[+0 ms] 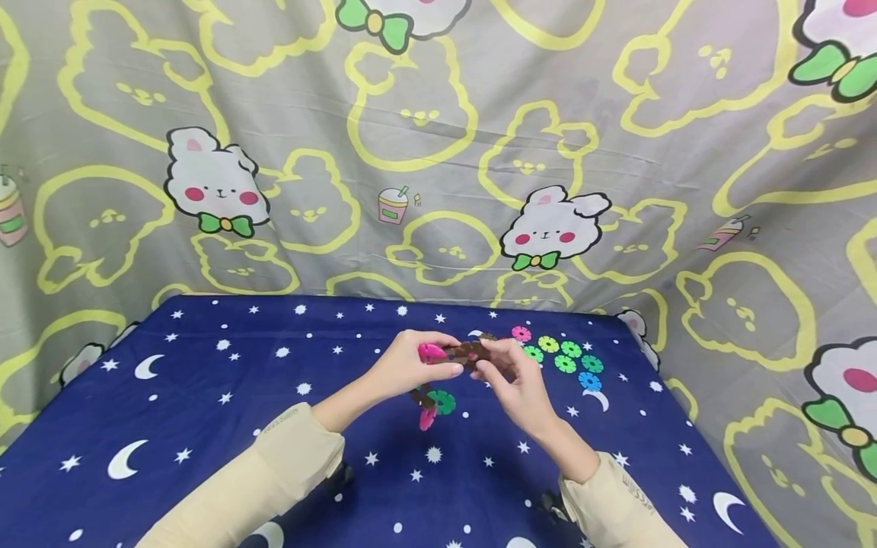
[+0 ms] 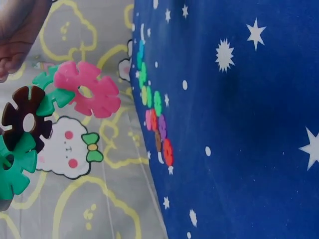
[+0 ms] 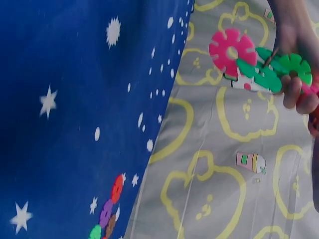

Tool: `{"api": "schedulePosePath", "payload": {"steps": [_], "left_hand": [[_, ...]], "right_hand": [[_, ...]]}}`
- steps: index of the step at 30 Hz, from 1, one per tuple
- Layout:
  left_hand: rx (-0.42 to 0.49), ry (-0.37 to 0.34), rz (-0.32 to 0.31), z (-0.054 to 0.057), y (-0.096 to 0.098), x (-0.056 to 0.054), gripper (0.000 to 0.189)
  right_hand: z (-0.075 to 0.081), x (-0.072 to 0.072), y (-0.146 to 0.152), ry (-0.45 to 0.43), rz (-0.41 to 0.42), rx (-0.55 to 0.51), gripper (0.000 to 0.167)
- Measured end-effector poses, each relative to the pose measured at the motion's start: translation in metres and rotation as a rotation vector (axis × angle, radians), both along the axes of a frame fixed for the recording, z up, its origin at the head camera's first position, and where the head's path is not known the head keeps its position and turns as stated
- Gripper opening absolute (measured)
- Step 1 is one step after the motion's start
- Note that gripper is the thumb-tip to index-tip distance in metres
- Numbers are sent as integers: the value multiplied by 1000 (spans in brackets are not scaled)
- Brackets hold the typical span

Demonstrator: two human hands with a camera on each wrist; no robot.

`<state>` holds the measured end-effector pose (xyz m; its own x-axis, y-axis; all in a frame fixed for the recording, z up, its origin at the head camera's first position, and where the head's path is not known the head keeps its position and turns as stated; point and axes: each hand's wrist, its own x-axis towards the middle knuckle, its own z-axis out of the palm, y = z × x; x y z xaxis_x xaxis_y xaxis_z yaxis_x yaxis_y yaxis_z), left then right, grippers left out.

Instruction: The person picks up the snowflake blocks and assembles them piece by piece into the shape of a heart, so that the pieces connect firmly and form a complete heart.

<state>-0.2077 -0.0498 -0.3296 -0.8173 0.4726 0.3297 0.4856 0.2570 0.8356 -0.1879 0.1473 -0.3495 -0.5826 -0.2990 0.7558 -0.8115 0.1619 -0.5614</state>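
Observation:
Both hands meet above the table, holding a joined string of notched, flower-shaped plastic discs. My left hand pinches the string at its left, beside a pink disc. Thumb and fingers of my right hand grip a brown disc to the right of it. From the string hang a green disc and another pink disc. In the left wrist view, pink, green and brown discs slot into one another at their notches. The right wrist view has a green disc edge-on; fingers hide part of the string.
Several loose discs lie behind my right hand, among them a yellow-green disc and a blue disc. Red and purple discs also lie there. A blue star-patterned cloth covers the table; a printed curtain hangs behind.

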Motion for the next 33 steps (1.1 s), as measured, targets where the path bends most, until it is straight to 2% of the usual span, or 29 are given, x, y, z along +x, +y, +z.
{"api": "schedulePosePath", "payload": {"steps": [4,10,15,19,22,33], "left_hand": [[-7,-35,-9,0,-4,-1,33],[13,-69,-22,-1,-3,-2,29],[62,-63,-50,1,1,1,27],[79,-27,-51,4,4,1,24],[88,-26,-46,5,5,1,26],[154,-137,-90,6,2,0,39]], "right_hand": [[2,-1,1,-52,26,17,32],[-3,-4,0,-113,25,-38,30],[-6,-6,-4,-151,31,-61,27],[-5,-5,-8,-165,21,-62,23],[-3,-3,-10,-176,14,-76,21],[-3,-1,-13,-228,28,-91,17]]}}
